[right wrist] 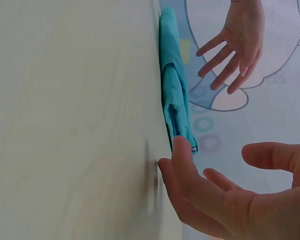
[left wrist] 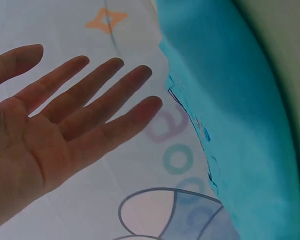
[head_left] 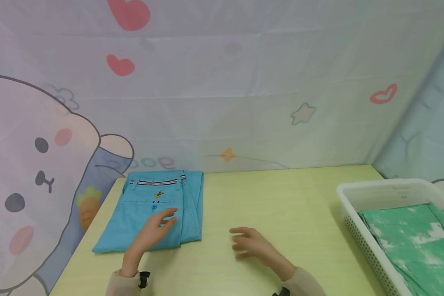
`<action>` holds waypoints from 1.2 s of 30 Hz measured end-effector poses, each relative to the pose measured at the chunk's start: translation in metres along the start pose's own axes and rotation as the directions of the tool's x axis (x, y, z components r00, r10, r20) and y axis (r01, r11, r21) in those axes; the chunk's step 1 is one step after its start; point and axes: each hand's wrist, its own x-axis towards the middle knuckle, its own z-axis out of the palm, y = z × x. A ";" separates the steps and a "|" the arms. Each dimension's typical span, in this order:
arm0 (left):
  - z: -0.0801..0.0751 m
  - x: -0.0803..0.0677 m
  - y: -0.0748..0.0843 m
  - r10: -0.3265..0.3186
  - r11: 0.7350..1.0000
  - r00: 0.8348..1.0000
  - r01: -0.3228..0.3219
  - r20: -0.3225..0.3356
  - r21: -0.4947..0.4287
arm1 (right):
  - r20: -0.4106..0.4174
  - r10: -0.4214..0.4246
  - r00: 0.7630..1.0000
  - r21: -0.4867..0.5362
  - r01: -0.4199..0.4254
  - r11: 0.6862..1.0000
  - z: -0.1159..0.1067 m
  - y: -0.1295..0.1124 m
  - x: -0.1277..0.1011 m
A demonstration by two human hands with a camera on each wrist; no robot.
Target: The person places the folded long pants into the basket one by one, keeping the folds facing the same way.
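Observation:
Folded blue trousers [head_left: 148, 222] lie on the left of the table, their striped waistband at the far side and a buttoned pocket with a small embroidered patch showing. Over the lower right of the trousers hovers my left hand [head_left: 153, 230], its fingers spread and relaxed in the left wrist view, holding nothing. My right hand [head_left: 255, 246] is above the table to the right of the trousers, fingers loosely bent around empty space. In the right wrist view, the folded trousers [right wrist: 175, 95] appear edge-on as a low stack, with the left hand [right wrist: 242, 45] raised above them.
A white perforated basket [head_left: 370, 250] stands at the table's right edge, holding folded green-and-white cloth [head_left: 414, 234]. The pale yellow table [head_left: 274, 197] meets a printed curtain [head_left: 214, 82] with hearts and a cartoon animal along its back.

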 end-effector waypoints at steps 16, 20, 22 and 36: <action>-0.036 -0.007 -0.044 -0.152 0.982 0.987 0.157 -0.052 0.102 | 0.033 0.087 0.996 0.187 -0.092 0.978 0.015 -0.001 0.017; -0.042 -0.010 -0.050 -0.190 0.972 0.980 0.197 -0.064 0.126 | 0.032 0.093 0.995 0.209 -0.098 0.973 0.018 -0.002 0.020; -0.045 -0.012 -0.053 -0.207 0.967 0.976 0.215 -0.075 0.136 | 0.034 0.095 0.995 0.218 -0.100 0.971 0.020 -0.003 0.021; -0.063 -0.020 -0.073 -0.289 0.939 0.953 0.301 -0.094 0.166 | 0.035 0.108 0.994 0.261 -0.113 0.959 0.036 -0.008 0.029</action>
